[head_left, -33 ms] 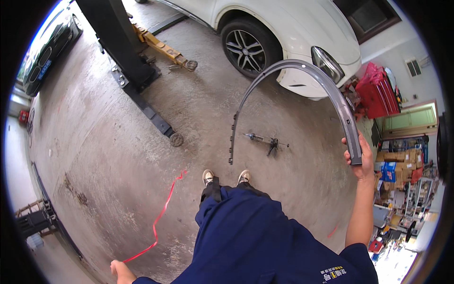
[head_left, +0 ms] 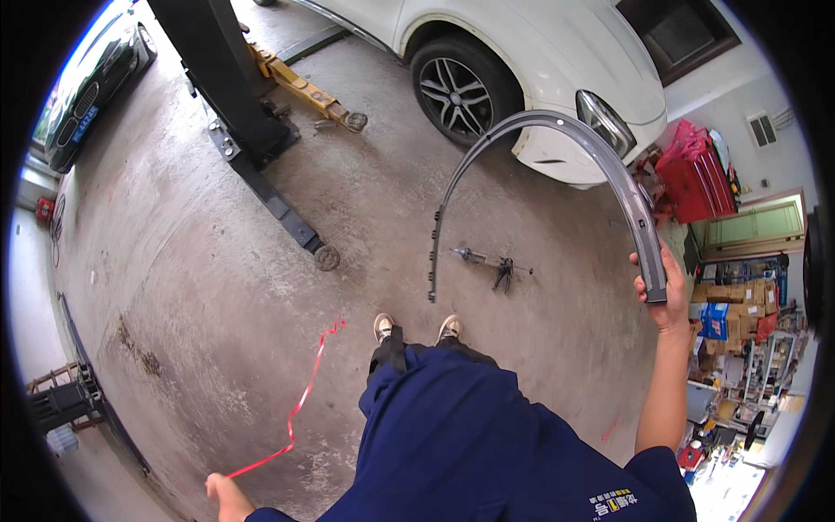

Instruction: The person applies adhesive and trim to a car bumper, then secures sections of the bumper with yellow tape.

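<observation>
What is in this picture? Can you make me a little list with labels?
place: a garage with a concrete floor
right hand: holds one end of a long grey curved trim strip, lifted in the air
left hand: low down, by a red ribbon, hold unclear
car: white car, front wheel showing
on the floor: a small metal tool and the black lift post
far right: red tool cabinet

Held up at right in the right hand (head_left: 663,291): arch trim (head_left: 557,130), curving over the floor (head_left: 174,261) to a free end ahead of the shoes (head_left: 416,327). Behind it, car (head_left: 539,52); lift post (head_left: 217,78) far left; small tool (head_left: 491,265) under the arch — ribbon (head_left: 300,404) trailing from left hand (head_left: 228,496).
</observation>
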A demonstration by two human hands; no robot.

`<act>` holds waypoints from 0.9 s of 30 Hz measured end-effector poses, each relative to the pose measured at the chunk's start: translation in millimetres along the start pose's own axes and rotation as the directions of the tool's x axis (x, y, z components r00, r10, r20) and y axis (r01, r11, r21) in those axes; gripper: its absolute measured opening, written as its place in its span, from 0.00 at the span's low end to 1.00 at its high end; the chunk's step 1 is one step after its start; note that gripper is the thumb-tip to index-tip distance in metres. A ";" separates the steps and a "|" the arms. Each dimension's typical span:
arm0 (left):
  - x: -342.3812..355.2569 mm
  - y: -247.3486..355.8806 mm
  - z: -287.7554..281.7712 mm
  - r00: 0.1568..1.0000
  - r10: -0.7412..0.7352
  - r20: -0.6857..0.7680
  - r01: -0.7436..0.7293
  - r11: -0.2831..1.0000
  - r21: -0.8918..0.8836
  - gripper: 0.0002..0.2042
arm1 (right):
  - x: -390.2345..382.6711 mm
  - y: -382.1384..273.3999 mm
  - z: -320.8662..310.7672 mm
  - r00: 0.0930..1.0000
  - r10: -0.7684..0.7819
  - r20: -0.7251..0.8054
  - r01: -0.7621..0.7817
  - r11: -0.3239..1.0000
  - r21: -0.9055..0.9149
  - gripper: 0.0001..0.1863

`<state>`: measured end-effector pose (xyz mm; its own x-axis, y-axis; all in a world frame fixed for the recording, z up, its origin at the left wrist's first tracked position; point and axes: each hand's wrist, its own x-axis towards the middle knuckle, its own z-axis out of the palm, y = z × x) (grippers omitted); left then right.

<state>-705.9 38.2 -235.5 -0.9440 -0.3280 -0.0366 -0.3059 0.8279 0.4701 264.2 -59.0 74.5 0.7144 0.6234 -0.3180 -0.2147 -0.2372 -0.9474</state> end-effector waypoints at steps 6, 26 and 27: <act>-134.8 -82.9 138.4 0.540 0.198 0.818 -0.344 0.939 0.000 0.09 | 27.5 -16.5 64.0 0.985 -0.047 0.169 0.044 0.999 0.025 0.23; -953.1 204.3 -42.4 -0.667 -0.248 0.703 -0.574 0.772 -0.272 0.15 | 203.3 77.2 352.1 0.963 -0.014 0.270 -0.045 0.977 0.210 0.23; -961.0 226.3 -40.9 -0.686 -0.241 0.687 -0.596 0.728 -0.340 0.14 | 218.9 79.8 354.9 0.924 -0.097 0.369 0.035 0.985 0.170 0.26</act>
<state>137.1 522.2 -57.8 0.6359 0.3380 -0.6938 0.3817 0.6436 0.6634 167.1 323.0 -83.4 0.4352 0.8742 -0.2154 -0.2993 -0.0851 -0.9504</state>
